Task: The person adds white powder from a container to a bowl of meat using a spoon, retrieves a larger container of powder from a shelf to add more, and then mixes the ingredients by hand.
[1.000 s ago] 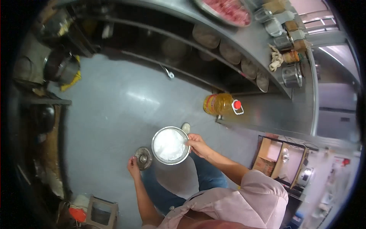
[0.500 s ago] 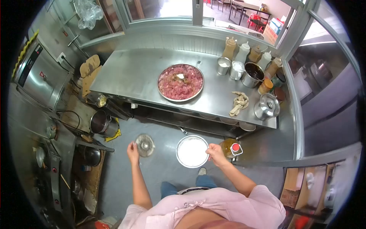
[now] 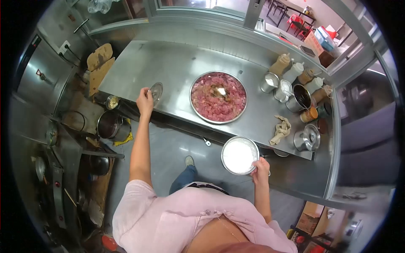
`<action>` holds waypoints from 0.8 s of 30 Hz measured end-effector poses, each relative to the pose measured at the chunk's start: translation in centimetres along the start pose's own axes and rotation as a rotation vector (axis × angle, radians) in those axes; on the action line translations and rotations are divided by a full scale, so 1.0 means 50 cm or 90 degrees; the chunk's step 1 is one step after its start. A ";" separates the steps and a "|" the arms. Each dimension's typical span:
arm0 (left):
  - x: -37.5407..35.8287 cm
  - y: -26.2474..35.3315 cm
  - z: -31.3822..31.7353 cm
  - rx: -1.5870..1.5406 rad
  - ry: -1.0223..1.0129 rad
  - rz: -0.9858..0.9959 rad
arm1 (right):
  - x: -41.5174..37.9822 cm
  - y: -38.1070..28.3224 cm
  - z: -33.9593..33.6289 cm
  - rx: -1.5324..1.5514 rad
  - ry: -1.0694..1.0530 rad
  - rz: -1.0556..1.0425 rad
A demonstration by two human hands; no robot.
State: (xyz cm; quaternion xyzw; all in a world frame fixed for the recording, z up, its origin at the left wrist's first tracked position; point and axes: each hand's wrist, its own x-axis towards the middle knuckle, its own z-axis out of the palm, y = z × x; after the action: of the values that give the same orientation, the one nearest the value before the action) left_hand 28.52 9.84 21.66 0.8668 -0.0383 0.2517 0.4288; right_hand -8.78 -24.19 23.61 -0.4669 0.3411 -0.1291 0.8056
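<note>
Holding hands well apart: gripping tilted round lid [image 3: 156, 93] by edge with left hand [image 3: 145, 102] at front edge of steel worktop [image 3: 145, 63]; clasping metal bowl [image 3: 223, 158] of white powder [image 3: 238, 154] by rim with right hand [image 3: 260, 167], near worktop. Facing pan [image 3: 190, 101] of raw minced meat [image 3: 211, 99] on worktop.

A metal counter [image 3: 143, 67] carries a round tray [image 3: 219, 122] of minced meat [image 3: 209, 106], placed near the middle of the front edge. The right end holds a row of squeeze bottles [image 3: 293, 72], two metal containers with white contents [image 3: 268, 87], an open pot with dark contents [image 3: 294, 106], an orange-lidded jar [image 3: 309, 114], a crumpled cloth [image 3: 280, 130] and a lidded metal pot [image 3: 307, 138].
</note>
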 end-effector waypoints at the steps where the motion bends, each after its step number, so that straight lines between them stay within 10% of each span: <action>1: 0.017 -0.019 0.023 0.015 -0.006 0.020 | 0.001 -0.006 0.018 0.009 0.010 -0.007; 16: -0.076 -0.054 0.167 0.206 -0.156 0.285 | 0.120 -0.136 0.146 0.064 0.040 -0.086; 22: -0.075 -0.042 0.159 0.191 -0.258 0.160 | 0.144 -0.168 0.157 0.068 -0.024 -0.098; 24: -0.068 0.020 0.143 -0.095 -0.271 -0.119 | 0.147 -0.173 0.166 0.042 -0.042 -0.127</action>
State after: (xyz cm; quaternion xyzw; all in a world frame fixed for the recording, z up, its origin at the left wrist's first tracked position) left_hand 28.15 3.23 17.17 0.8662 -0.0659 0.0193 0.4950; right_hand 3.14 -27.14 30.48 -0.4756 0.2618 -0.2043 0.8146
